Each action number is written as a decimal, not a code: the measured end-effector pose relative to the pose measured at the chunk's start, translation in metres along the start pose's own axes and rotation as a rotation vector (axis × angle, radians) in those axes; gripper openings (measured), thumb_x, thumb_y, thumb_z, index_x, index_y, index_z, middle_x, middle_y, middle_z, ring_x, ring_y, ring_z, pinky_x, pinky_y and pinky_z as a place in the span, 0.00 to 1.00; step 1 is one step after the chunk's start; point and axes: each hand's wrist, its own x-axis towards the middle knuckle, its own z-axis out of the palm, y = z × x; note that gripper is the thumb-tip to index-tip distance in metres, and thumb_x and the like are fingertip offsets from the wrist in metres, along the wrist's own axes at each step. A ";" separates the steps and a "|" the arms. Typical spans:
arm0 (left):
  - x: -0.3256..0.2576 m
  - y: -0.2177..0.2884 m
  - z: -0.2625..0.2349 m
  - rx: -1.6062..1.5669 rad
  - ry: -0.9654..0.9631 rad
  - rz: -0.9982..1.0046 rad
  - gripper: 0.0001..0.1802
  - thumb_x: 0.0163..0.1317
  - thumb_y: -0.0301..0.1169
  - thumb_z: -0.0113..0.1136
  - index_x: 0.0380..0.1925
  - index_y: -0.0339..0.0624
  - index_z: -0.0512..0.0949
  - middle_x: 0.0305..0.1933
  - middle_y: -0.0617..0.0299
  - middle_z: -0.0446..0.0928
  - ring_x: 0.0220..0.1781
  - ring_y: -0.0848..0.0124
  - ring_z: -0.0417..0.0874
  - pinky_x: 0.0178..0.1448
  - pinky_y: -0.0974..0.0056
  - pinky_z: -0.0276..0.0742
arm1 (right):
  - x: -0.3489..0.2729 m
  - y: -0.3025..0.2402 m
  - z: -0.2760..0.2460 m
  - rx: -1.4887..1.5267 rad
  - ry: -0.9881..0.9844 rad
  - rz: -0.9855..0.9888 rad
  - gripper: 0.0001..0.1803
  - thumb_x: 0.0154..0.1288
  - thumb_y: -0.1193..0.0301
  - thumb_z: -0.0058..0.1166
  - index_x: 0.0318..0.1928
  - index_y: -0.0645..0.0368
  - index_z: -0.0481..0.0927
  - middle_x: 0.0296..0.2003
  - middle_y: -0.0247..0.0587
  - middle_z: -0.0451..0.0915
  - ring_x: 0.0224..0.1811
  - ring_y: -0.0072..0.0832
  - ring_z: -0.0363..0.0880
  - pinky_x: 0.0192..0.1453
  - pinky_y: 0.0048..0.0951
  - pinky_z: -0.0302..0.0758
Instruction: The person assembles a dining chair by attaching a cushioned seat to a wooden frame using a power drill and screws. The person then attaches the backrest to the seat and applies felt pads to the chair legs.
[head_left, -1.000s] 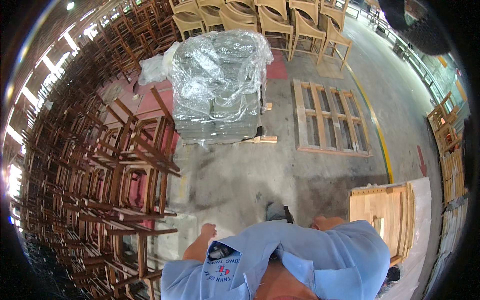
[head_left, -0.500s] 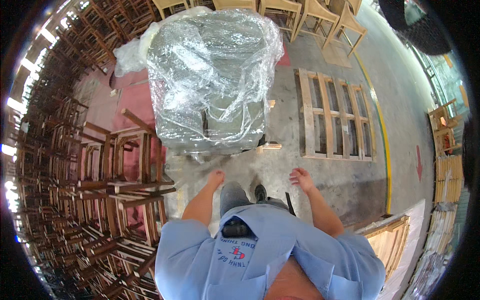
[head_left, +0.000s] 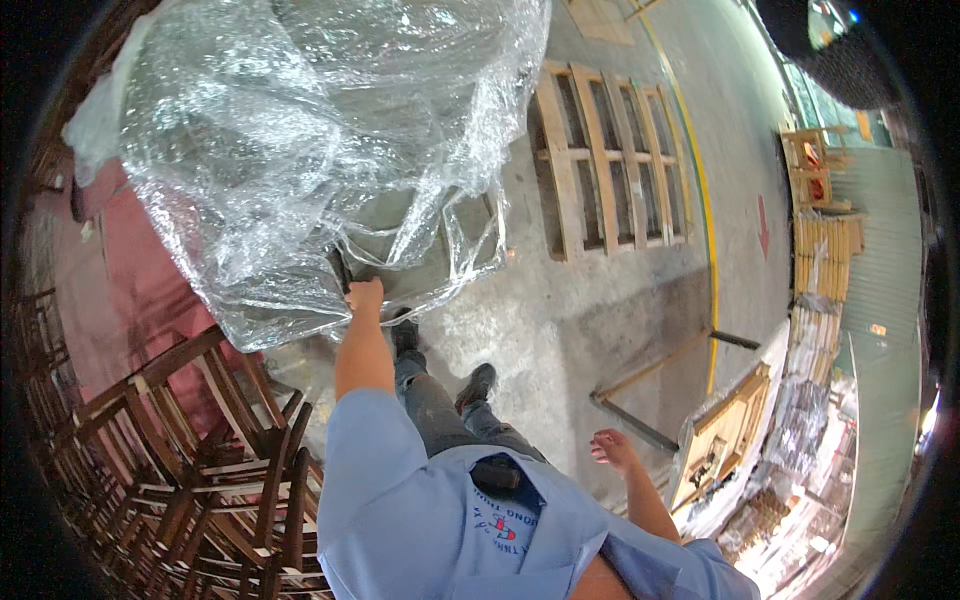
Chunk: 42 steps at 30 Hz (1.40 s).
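I look down on a warehouse floor of grey concrete. My left hand reaches forward, fingers closed on the lower edge of a large load wrapped in clear plastic film, which stands just ahead of my feet and fills the upper left of the view. My right hand hangs free at my side, fingers loosely spread, holding nothing. Stacked dark wooden chairs crowd my left. A bare wooden pallet lies flat to the right of the load.
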 end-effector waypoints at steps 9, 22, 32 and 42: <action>0.000 -0.008 0.022 -0.676 -0.127 -0.240 0.54 0.58 0.54 0.72 0.71 0.29 0.57 0.76 0.36 0.60 0.71 0.44 0.72 0.69 0.44 0.74 | -0.047 0.001 0.077 0.162 0.006 0.045 0.18 0.76 0.63 0.56 0.57 0.60 0.78 0.45 0.42 0.85 0.45 0.32 0.85 0.48 0.36 0.82; -0.146 0.031 -0.092 -1.236 -0.289 -0.134 0.49 0.46 0.55 0.83 0.67 0.52 0.69 0.65 0.67 0.76 0.60 0.64 0.77 0.53 0.56 0.75 | -0.079 0.079 0.107 0.319 0.059 0.151 0.13 0.76 0.66 0.55 0.55 0.57 0.79 0.45 0.41 0.86 0.44 0.30 0.86 0.45 0.34 0.82; -0.204 0.063 -0.127 -1.341 -0.144 0.072 0.40 0.52 0.36 0.80 0.65 0.44 0.75 0.65 0.63 0.77 0.64 0.63 0.76 0.64 0.58 0.73 | -0.028 0.090 0.115 0.243 -0.021 -0.010 0.15 0.77 0.62 0.56 0.55 0.57 0.79 0.45 0.40 0.86 0.44 0.31 0.86 0.45 0.35 0.84; -0.425 -0.035 -0.232 -1.349 -0.068 0.073 0.26 0.63 0.36 0.71 0.61 0.46 0.76 0.58 0.59 0.78 0.60 0.59 0.79 0.54 0.51 0.82 | 0.004 0.143 0.127 0.408 -0.027 -0.262 0.16 0.77 0.63 0.55 0.55 0.59 0.79 0.45 0.42 0.86 0.43 0.33 0.87 0.44 0.36 0.84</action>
